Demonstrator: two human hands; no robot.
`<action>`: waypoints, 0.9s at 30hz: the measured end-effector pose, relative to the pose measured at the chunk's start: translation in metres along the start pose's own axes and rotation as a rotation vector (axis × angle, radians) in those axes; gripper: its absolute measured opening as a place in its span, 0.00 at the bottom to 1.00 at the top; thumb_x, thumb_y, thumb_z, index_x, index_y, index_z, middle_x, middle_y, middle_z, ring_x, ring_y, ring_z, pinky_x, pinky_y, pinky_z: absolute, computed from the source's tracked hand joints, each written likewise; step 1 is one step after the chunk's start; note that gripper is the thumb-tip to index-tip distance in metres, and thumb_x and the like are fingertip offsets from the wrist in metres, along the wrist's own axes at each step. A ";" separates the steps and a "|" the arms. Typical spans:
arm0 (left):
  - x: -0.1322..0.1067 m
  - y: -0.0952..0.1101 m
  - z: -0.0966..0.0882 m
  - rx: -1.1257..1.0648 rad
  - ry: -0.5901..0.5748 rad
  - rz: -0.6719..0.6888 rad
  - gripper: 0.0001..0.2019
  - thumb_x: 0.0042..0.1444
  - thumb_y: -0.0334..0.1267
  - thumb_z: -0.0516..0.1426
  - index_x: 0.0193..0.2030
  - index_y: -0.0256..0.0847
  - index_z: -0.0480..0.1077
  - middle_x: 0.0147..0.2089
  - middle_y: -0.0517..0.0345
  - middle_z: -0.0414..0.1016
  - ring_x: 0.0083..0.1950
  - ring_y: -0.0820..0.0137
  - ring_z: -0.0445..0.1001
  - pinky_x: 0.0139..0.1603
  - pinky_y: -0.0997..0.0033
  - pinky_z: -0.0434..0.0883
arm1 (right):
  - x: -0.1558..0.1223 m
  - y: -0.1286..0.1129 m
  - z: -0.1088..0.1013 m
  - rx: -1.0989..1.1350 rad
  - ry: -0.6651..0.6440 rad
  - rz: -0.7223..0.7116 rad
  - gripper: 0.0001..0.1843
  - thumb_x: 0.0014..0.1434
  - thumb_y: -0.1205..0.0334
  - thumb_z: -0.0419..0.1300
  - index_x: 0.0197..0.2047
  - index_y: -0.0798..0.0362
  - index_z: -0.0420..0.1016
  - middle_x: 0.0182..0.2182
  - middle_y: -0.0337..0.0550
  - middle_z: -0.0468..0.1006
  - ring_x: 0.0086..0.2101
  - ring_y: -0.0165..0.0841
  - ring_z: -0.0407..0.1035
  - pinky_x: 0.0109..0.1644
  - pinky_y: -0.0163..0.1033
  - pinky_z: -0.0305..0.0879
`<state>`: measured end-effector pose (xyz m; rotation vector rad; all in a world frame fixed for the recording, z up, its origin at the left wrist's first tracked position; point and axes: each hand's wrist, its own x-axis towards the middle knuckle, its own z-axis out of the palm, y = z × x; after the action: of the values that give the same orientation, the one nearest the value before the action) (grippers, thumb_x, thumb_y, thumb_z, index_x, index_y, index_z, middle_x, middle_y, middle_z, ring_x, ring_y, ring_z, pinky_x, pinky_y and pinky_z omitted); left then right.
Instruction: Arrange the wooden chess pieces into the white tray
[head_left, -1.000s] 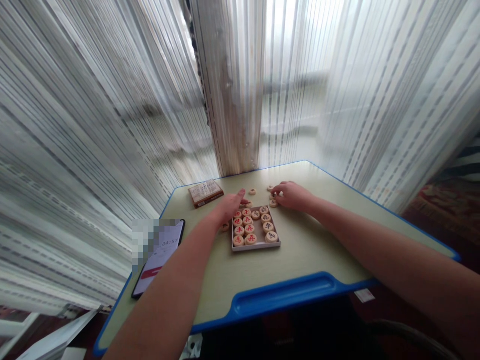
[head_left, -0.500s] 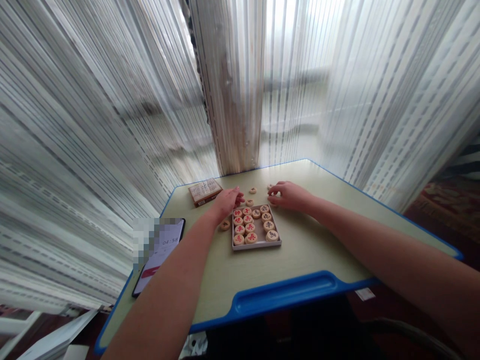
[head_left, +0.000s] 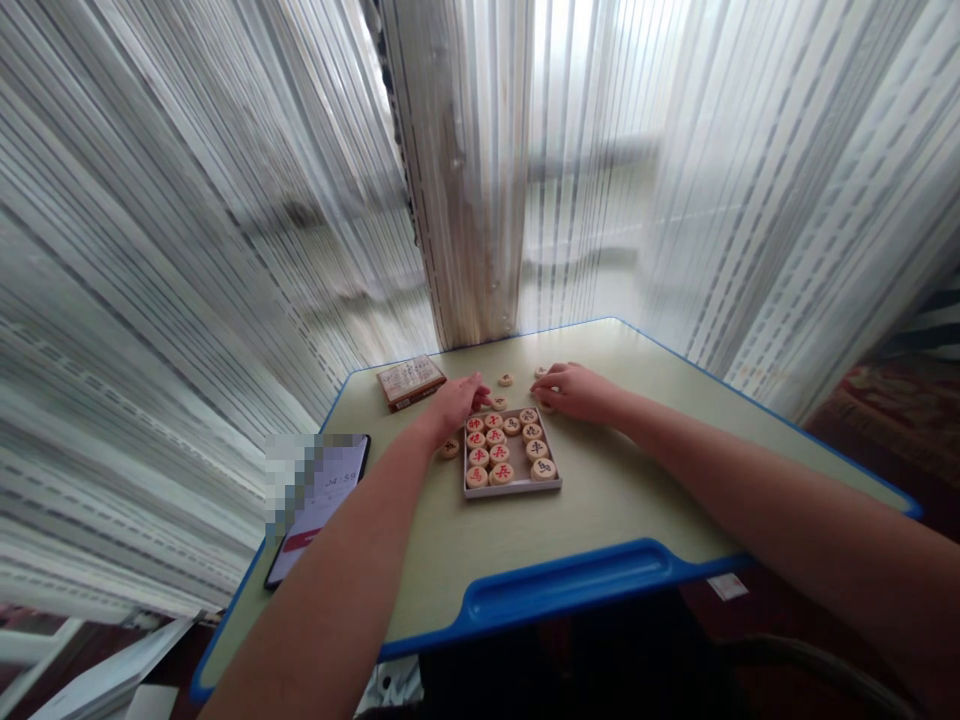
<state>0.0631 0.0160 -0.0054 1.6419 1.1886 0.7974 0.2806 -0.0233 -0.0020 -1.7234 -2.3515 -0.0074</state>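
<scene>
Round wooden xiangqi pieces (head_left: 501,474), marked in red or black, fill the left columns and right edge of a shallow box tray (head_left: 519,462). My left hand (head_left: 459,400) lies just beyond the tray's far left corner, its fingers loosely extended beside a loose piece (head_left: 499,403). Past the far right corner, my right hand (head_left: 571,390) has its bent fingers drawn together, pointing down. One piece (head_left: 541,372) shows behind its fingertips and another (head_left: 547,406) partly beneath them. What those fingertips hold, if anything, is hidden.
Another loose piece (head_left: 506,380) lies farther back, and one (head_left: 450,449) sits left of the tray. A printed box (head_left: 410,382) stands at the back left. A phone (head_left: 322,510) showing a timer rests along the left edge. Blue trim (head_left: 570,585) borders the table; curtains (head_left: 480,200) hang behind.
My right fingertips have shifted slightly left and toward me, uncovering more of the piece behind them. My left hand stays nearly where it was. The pieces in the tray look the same.
</scene>
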 end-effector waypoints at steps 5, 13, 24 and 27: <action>-0.001 0.001 0.000 0.049 -0.029 0.001 0.28 0.56 0.59 0.46 0.32 0.32 0.72 0.33 0.47 0.78 0.35 0.67 0.72 0.40 0.67 0.66 | 0.003 0.009 0.003 -0.028 0.018 0.094 0.19 0.60 0.62 0.48 0.44 0.51 0.79 0.42 0.48 0.76 0.41 0.35 0.70 0.49 0.36 0.61; 0.001 -0.003 -0.001 0.045 -0.026 0.008 0.32 0.55 0.62 0.44 0.35 0.32 0.73 0.34 0.46 0.78 0.36 0.67 0.73 0.40 0.67 0.67 | 0.001 0.010 0.001 -0.013 0.041 0.222 0.18 0.59 0.55 0.51 0.43 0.49 0.80 0.42 0.49 0.75 0.40 0.37 0.70 0.43 0.37 0.64; 0.000 -0.003 0.000 0.042 -0.044 0.009 0.33 0.54 0.63 0.44 0.35 0.32 0.73 0.34 0.45 0.78 0.37 0.65 0.73 0.42 0.64 0.66 | -0.004 -0.004 -0.006 0.243 0.241 0.027 0.16 0.52 0.62 0.58 0.45 0.53 0.76 0.38 0.44 0.78 0.35 0.32 0.70 0.42 0.36 0.65; -0.001 0.000 0.000 0.045 -0.051 0.001 0.33 0.55 0.63 0.44 0.34 0.32 0.73 0.34 0.46 0.78 0.37 0.65 0.73 0.42 0.65 0.66 | -0.008 -0.019 -0.007 0.321 0.274 -0.141 0.14 0.53 0.62 0.59 0.43 0.53 0.76 0.36 0.44 0.78 0.36 0.33 0.70 0.44 0.38 0.65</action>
<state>0.0626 0.0154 -0.0052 1.6902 1.1774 0.7303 0.2660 -0.0382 0.0063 -1.3149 -2.1315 0.0984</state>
